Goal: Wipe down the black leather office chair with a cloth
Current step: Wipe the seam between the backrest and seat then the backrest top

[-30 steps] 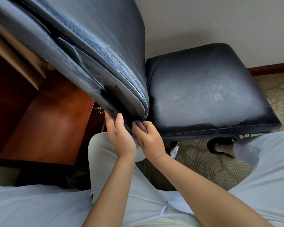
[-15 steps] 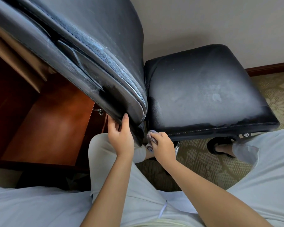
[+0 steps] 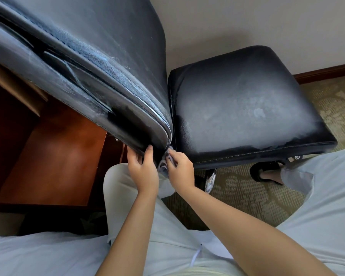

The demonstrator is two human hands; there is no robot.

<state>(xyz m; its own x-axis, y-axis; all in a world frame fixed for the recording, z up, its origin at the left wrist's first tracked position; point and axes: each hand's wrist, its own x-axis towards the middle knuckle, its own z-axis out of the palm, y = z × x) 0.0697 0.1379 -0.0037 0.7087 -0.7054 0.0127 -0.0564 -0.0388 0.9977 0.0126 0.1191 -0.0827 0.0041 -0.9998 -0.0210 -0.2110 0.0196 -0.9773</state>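
Since half a second ago the right hand (image 3: 180, 169) has risen from below the seat edge and now presses a small bunched cloth (image 3: 163, 166) into the gap at the bottom corner of the backrest, while the left hand (image 3: 142, 170) has barely shifted. The black leather office chair (image 3: 237, 102) fills the upper part of the view from a head-worn camera looking down. Its tall backrest (image 3: 100, 62) leans across the upper left, and its square seat cushion (image 3: 247, 108) lies just right of the backrest, with pale dusty patches across the leather. The left hand grips the backrest's lower edge, thumb on the outer face and fingers curled underneath, steadying it. The right hand pinches the greyish cloth between thumb and fingers, just right of the left hand and touching the backrest's bottom corner. The cloth looks soft and light, easily wadded to fit narrow seams, and is best held bunched in the fingertips. The chair appears heavy and padded, its leather smooth and probably slippery, so the firm stitched rim of the backrest seems the surest hold. Left of the backrest is a reddish wooden bench (image 3: 54, 156); below the seat is patterned carpet (image 3: 247, 196).
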